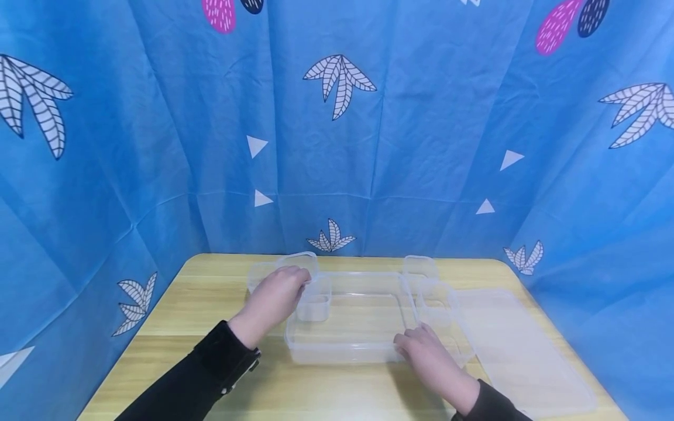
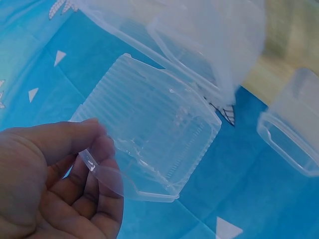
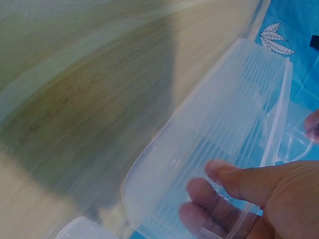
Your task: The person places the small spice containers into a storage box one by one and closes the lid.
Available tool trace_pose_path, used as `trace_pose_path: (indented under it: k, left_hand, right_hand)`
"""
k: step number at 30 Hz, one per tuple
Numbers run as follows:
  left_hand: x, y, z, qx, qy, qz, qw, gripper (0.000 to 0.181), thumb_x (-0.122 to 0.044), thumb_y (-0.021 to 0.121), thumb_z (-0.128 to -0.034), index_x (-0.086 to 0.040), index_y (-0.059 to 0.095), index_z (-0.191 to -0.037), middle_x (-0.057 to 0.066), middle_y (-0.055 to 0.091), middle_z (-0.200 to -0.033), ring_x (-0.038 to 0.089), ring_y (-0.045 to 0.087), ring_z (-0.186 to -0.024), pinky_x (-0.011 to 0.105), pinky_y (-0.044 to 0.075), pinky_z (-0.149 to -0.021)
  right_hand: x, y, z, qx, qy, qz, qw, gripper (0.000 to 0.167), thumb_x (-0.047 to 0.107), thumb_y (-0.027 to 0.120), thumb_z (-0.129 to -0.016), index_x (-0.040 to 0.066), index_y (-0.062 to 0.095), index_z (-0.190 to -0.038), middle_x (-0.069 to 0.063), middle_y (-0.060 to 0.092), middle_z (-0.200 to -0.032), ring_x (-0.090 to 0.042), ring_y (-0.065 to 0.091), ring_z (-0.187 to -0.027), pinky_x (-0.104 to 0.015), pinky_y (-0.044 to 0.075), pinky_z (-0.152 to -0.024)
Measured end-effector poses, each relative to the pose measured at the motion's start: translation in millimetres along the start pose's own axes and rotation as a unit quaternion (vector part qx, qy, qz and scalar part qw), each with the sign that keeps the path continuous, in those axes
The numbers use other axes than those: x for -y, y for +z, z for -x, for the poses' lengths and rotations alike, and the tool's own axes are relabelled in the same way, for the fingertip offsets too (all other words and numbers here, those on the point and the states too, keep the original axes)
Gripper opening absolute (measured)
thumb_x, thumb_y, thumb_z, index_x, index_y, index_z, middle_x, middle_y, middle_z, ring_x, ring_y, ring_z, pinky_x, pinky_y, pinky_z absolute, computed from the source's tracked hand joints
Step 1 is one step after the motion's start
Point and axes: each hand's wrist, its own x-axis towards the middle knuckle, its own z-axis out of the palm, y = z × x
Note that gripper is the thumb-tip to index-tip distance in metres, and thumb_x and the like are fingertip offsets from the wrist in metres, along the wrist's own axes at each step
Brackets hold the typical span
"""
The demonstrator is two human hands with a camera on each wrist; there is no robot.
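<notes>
My left hand (image 1: pixel 276 298) pinches the rim of a small clear plastic container (image 2: pixel 149 124) between thumb and fingers. In the head view that container (image 1: pixel 299 261) shows just behind the hand, raised at the left rear of a large clear plastic box (image 1: pixel 342 354). My right hand (image 1: pixel 429 356) is at the box's front right corner. The right wrist view shows its thumb on one side of the box wall (image 3: pixel 199 144) and the fingers on the other, gripping it. A small clear container (image 1: pixel 314 310) stands inside the box at its left.
Small clear containers (image 1: pixel 420 266) stand right of the box, with another (image 1: pixel 258 272) partly hidden behind my left hand. A flat translucent lid (image 1: pixel 526 356) lies on the right of the wooden table (image 1: pixel 210 298). Blue patterned cloth (image 1: pixel 432 117) hangs behind and at both sides.
</notes>
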Motion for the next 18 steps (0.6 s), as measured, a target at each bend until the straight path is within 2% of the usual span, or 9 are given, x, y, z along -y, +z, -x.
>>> trace_pose_path:
  k: [6,11,18]
  left_hand:
    - [-14.4,5.7,-12.9,0.011,0.009,0.01,0.9998,0.011,0.003,0.071,-0.0877,-0.006,0.07,-0.094,0.005,0.069,-0.086,0.022,0.066,-0.082,0.035,0.058,-0.077]
    - [-22.8,9.9,-21.0,0.017,0.014,0.018,0.9996,0.013,0.005,0.068,-0.0881,-0.007,0.071,-0.093,0.003,0.068,-0.084,0.021,0.066,-0.08,0.034,0.058,-0.075]
    - [-35.3,18.3,-29.8,0.033,0.026,0.039,0.9984,0.011,0.005,0.067,-0.0883,-0.006,0.07,-0.092,0.008,0.071,-0.089,0.026,0.068,-0.088,0.038,0.058,-0.08]
  right_hand:
    - [-4,5,0.7,-0.02,-0.024,0.009,0.9995,0.019,0.012,0.076,-0.083,0.017,0.059,-0.076,0.015,0.037,-0.066,-0.003,0.039,-0.063,-0.058,0.048,-0.094]
    - [-2,1,0.4,-0.007,-0.009,0.002,0.9999,0.015,0.012,0.075,-0.084,0.016,0.061,-0.079,0.014,0.04,-0.066,-0.004,0.041,-0.065,-0.059,0.047,-0.097]
    - [-2,0,0.2,0.007,-0.009,0.008,0.9999,0.018,0.015,0.071,-0.088,0.016,0.057,-0.077,0.014,0.036,-0.066,-0.004,0.037,-0.064,-0.054,0.048,-0.092]
